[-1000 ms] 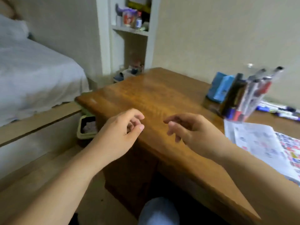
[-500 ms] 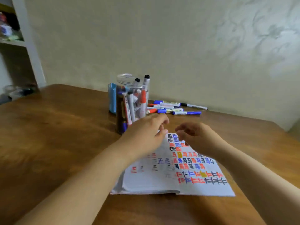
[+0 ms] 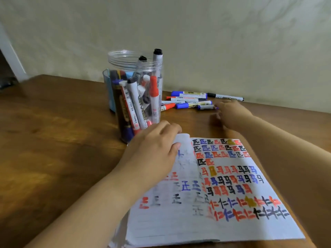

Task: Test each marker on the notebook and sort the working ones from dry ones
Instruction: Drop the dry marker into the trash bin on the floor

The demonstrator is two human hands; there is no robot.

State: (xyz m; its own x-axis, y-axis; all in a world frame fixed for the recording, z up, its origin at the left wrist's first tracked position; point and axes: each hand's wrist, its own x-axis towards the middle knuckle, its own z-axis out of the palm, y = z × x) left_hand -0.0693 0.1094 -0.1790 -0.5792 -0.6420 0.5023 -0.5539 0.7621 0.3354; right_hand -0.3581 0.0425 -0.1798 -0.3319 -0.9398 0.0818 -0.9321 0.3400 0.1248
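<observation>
Markers [image 3: 189, 100] lie in a little pile on the desk [image 3: 53, 140] by the wall, and more stand in the clear jar [image 3: 138, 97] to my left of the pile. My notebook [image 3: 223, 194] lies open in front of me, and its pages are full of red, blue and black test marks.

My left hand [image 3: 152, 151] rests on the top of the left page, right at the fold. Its thumb and fingers are bent on the paper edge, so I think it pinches the page. My right hand [image 3: 231, 115] is out by the pile, near a blue marker [image 3: 206, 107]. It is blurry, so I cannot tell if its fingers are apart or together.

I think I am at the step of picking a marker to test. Next I need to grab one, pull its cap off, and find a clean bit of paper to draw on.
</observation>
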